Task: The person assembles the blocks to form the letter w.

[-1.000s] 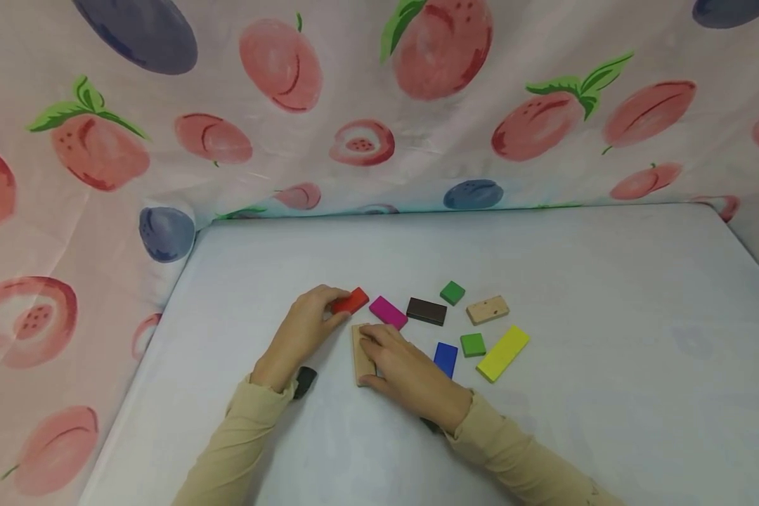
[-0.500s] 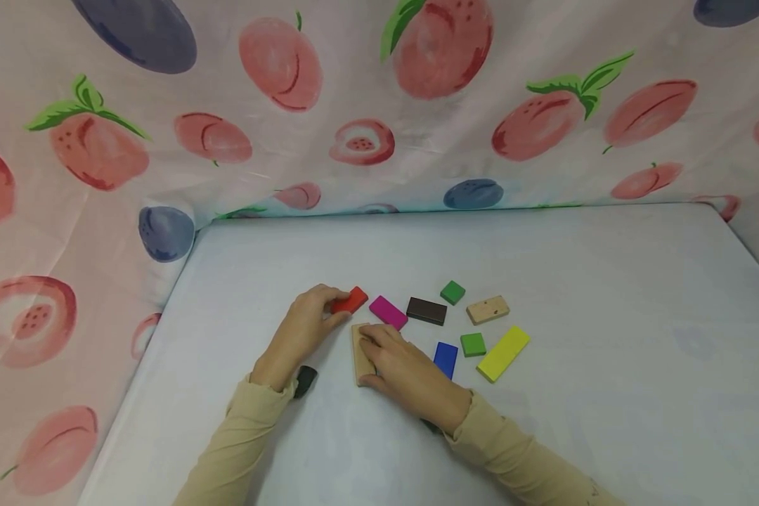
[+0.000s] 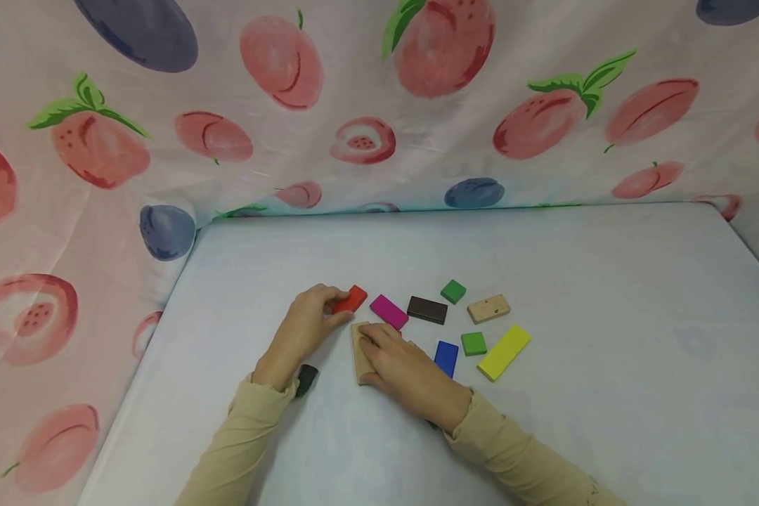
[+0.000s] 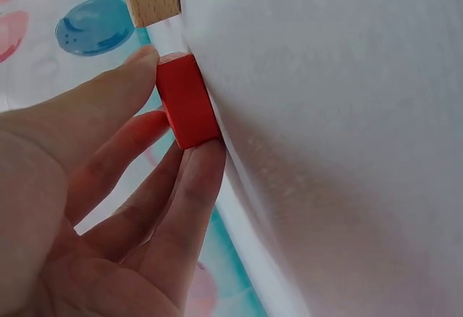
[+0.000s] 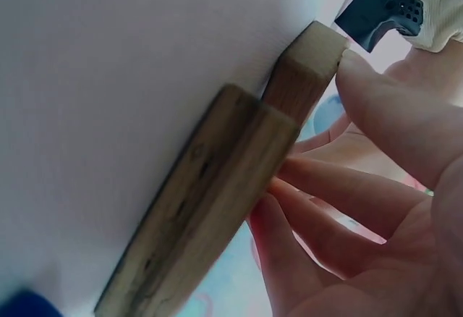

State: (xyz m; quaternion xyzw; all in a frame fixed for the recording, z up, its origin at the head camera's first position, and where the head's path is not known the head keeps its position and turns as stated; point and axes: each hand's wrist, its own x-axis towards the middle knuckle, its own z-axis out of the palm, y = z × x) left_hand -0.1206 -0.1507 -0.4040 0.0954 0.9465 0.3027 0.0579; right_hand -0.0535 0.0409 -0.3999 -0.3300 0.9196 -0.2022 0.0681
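Observation:
My left hand (image 3: 297,334) pinches a red block (image 3: 353,298) on the white table. In the left wrist view, thumb and fingers sit at opposite ends of that red block (image 4: 188,103). Just in front of it lies a plain wooden block (image 3: 361,360), which my right hand (image 3: 414,369) grips from above. The right wrist view has the thumb at one end of this wooden block (image 5: 304,67). A dark-streaked wooden block (image 5: 199,208) lies nearer that camera, mostly hidden under the right hand in the head view. A magenta block (image 3: 389,311) lies between and beyond the hands.
Right of the magenta block are a dark brown block (image 3: 427,310), two green blocks (image 3: 453,292), a speckled wooden block (image 3: 488,308) and a yellow block (image 3: 504,353). A blue block (image 3: 446,358) lies beside the right hand. Fruit-patterned cloth (image 3: 417,169) borders the table (image 3: 607,295).

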